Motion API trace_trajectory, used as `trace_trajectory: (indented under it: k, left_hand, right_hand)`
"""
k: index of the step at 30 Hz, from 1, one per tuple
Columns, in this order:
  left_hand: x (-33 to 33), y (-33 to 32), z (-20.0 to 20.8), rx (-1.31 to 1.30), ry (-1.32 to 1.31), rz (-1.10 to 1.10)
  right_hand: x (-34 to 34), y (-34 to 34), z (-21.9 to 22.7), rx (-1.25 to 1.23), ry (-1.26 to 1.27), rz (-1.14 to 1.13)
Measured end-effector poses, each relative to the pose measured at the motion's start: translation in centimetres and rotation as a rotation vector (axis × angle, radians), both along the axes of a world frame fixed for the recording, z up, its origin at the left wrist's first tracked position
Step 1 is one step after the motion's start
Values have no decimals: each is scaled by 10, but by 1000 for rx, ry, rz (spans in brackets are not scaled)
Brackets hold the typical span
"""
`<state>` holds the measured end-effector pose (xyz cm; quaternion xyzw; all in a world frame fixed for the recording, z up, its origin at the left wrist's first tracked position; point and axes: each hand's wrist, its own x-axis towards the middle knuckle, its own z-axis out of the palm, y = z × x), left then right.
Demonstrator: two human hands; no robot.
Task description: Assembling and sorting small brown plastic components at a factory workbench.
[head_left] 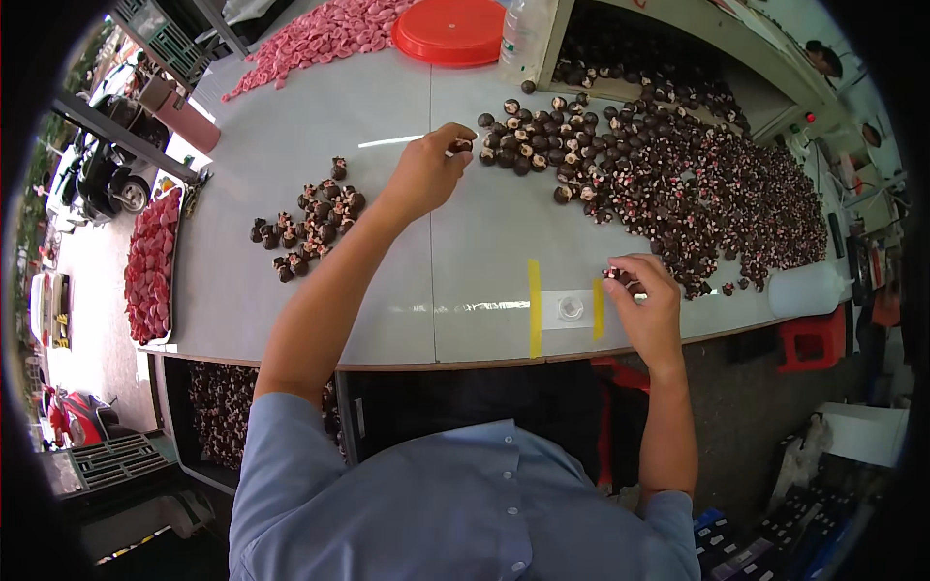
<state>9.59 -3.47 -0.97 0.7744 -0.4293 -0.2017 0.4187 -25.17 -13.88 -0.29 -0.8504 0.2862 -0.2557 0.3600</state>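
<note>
Item 1. Left hand (pixel 426 174): stretched forward across the pale grey bench (pixel 291 145), fingertips pinched on one small dark brown round piece with a pink spot (pixel 463 146), at the near edge of the large spread

Item 2. Right hand (pixel 647 305): close to the bench's near edge, fingers curled and pinching another dark round piece (pixel 614 275); whether it gripped one or several could not be told

Item 3. Large spread of dark round pieces with pink marks (pixel 678 184): just beyond and to the right of both hands, running toward the far end of the bench

Item 4. Small sorted cluster of the same dark pieces (pixel 310 228): to the left of the left hand, well apart from the large spread

Item 5. Two yellow tape strips flanking a small white round fitting (pixel 571 308): just left of the right hand

Item 6. Heap of pink caps (pixel 320 39), red round plastic lid (pixel 450 29), clear plastic bottle (pixel 521 39): far beyond the left hand

Item 7. White plastic jug (pixel 809 289): to the right of the right hand

Judged step: picking pieces singly from the spread. The next move would call for carrying the pinched piece leftward without dropping it, clear of the cluster's loose pieces
</note>
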Motion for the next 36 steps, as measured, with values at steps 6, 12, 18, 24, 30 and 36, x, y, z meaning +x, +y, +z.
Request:
trace_trajectory:
  k: [6, 12, 18, 24, 30, 36]
  left_hand:
    - [-66, 56, 13, 54, 303, -432]
    - [-96, 68, 3, -1, 356, -462]
    - [-97, 74, -4, -26, 354, -496]
    - [-100, 79, -11, -154, 309, -520]
    - [-103, 79, -15, -165, 288, -523]
    - [-105, 80, -12, -152, 247, -524]
  right_hand:
    - [-7, 10, 2, 202, -91, 96]
    - [-10, 25, 20, 65, 68, 170]
    - [-5, 28, 25, -165, 167, 249]
    - [4, 30, 29, -314, 247, 321]
    - [7, 32, 33, -378, 302, 345]
    - [9, 34, 35, -415, 306, 348]
